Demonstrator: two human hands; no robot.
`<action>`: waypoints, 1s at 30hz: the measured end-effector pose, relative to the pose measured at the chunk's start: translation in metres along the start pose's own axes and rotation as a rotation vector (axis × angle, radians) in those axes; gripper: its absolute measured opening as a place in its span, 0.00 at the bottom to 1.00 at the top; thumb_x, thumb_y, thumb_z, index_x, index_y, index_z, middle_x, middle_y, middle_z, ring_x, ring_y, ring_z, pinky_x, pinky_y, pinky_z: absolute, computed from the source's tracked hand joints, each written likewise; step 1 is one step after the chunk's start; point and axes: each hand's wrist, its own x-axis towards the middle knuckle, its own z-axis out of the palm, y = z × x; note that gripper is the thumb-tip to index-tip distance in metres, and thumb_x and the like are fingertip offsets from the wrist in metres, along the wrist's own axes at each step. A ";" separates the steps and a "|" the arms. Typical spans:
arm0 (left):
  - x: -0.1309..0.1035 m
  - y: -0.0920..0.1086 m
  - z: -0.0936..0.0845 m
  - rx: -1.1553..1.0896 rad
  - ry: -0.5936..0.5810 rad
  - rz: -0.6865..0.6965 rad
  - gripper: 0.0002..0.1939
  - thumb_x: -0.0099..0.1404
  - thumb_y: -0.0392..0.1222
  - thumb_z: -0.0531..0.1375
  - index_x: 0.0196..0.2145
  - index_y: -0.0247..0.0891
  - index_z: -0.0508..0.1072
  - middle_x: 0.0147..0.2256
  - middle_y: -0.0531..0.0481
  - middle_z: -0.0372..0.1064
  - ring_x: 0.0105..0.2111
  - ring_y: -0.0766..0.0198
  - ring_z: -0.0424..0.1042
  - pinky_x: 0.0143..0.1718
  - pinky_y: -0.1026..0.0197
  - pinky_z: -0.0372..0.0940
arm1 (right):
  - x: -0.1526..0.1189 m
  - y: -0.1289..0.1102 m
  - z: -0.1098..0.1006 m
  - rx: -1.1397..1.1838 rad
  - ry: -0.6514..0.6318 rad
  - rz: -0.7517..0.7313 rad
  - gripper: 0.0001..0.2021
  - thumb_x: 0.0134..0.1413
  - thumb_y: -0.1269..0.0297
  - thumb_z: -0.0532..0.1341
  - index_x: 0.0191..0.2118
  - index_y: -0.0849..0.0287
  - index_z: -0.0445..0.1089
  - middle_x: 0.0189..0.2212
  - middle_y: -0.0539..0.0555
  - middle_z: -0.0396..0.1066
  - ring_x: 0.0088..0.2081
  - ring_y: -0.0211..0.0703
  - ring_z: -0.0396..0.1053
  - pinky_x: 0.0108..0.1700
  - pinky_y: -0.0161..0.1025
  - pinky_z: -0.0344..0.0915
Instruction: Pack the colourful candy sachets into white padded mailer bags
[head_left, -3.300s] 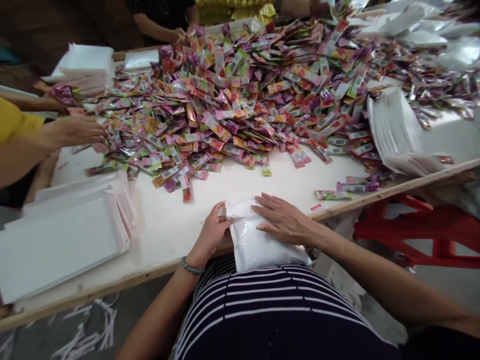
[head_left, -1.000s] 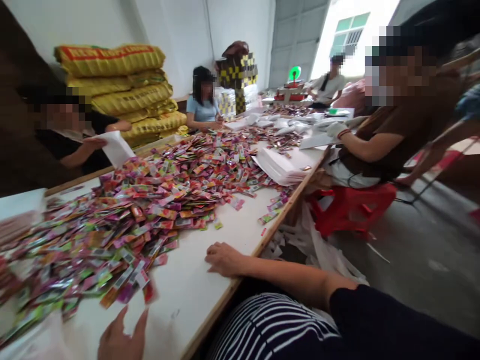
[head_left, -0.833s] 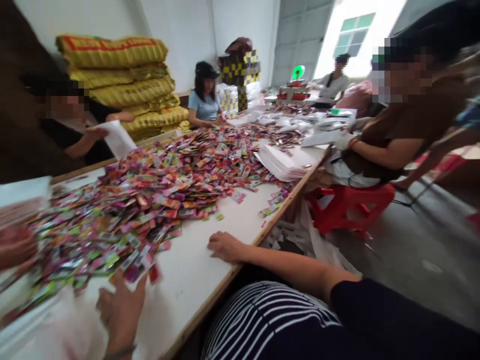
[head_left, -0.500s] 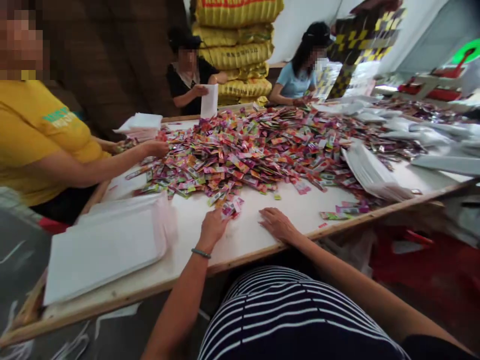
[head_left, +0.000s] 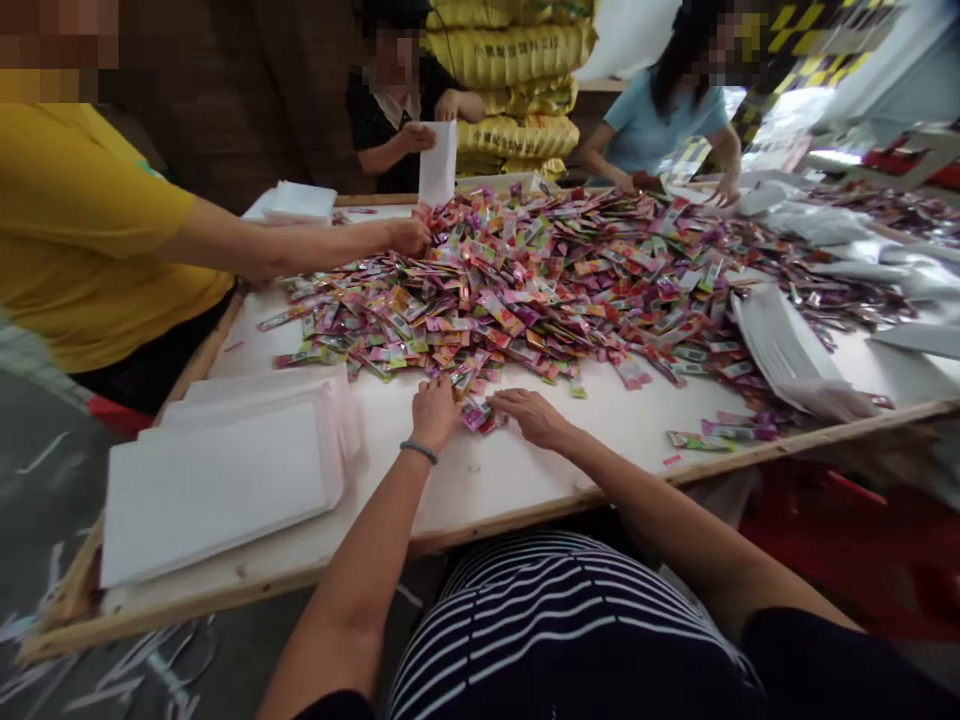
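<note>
My left hand (head_left: pixel 436 414) is at the front edge of a large heap of small colourful printed sachets (head_left: pixel 517 290). Its fingers curl around the left side of a little cluster of sachets (head_left: pixel 478 416) on the white tabletop (head_left: pixel 525 465); the fingertips are partly hidden. From the right, my right hand (head_left: pixel 534 418) reaches toward the same cluster, palm down with fingers stretched out, its fingertips at the cluster's edge. A dark band circles my left wrist.
White flat sleeves (head_left: pixel 217 490) lie stacked at left; another fanned stack (head_left: pixel 787 350) stands at right. A wooden rim (head_left: pixel 525 516) edges the table. A co-worker in yellow (head_left: pixel 97 230) reaches into the heap from the left. Two others sit across, before yellow sacks (head_left: pixel 517 60).
My right hand has moved left to the small cluster, and my left hand has shifted slightly forward. The co-worker in yellow has reached farther over the heap. The view has tilted down.
</note>
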 end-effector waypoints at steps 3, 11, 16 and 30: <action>0.004 -0.005 0.003 0.012 0.006 0.021 0.20 0.63 0.42 0.59 0.52 0.31 0.68 0.48 0.36 0.70 0.49 0.49 0.65 0.49 0.54 0.60 | -0.013 0.008 -0.001 0.057 0.074 0.043 0.19 0.59 0.76 0.53 0.54 0.59 0.70 0.55 0.59 0.69 0.55 0.45 0.65 0.55 0.42 0.61; -0.004 -0.006 0.004 0.011 0.008 -0.004 0.18 0.64 0.41 0.56 0.51 0.33 0.70 0.43 0.37 0.70 0.46 0.48 0.67 0.47 0.53 0.62 | -0.030 -0.030 -0.001 -0.129 0.091 0.162 0.15 0.64 0.60 0.54 0.49 0.64 0.69 0.48 0.65 0.69 0.47 0.51 0.65 0.48 0.47 0.59; 0.000 -0.014 0.006 -0.149 -0.032 0.007 0.18 0.63 0.37 0.55 0.51 0.34 0.71 0.44 0.40 0.71 0.46 0.54 0.68 0.47 0.56 0.62 | -0.026 -0.037 -0.010 -0.101 0.057 0.256 0.13 0.64 0.73 0.50 0.39 0.62 0.71 0.38 0.59 0.71 0.40 0.44 0.66 0.43 0.38 0.58; 0.006 -0.044 -0.009 -0.554 -0.151 -0.187 0.14 0.53 0.45 0.62 0.37 0.38 0.79 0.26 0.50 0.75 0.27 0.64 0.69 0.29 0.64 0.60 | -0.093 -0.030 -0.029 -0.154 0.264 0.395 0.23 0.59 0.73 0.51 0.60 0.57 0.63 0.60 0.63 0.61 0.59 0.55 0.58 0.54 0.51 0.58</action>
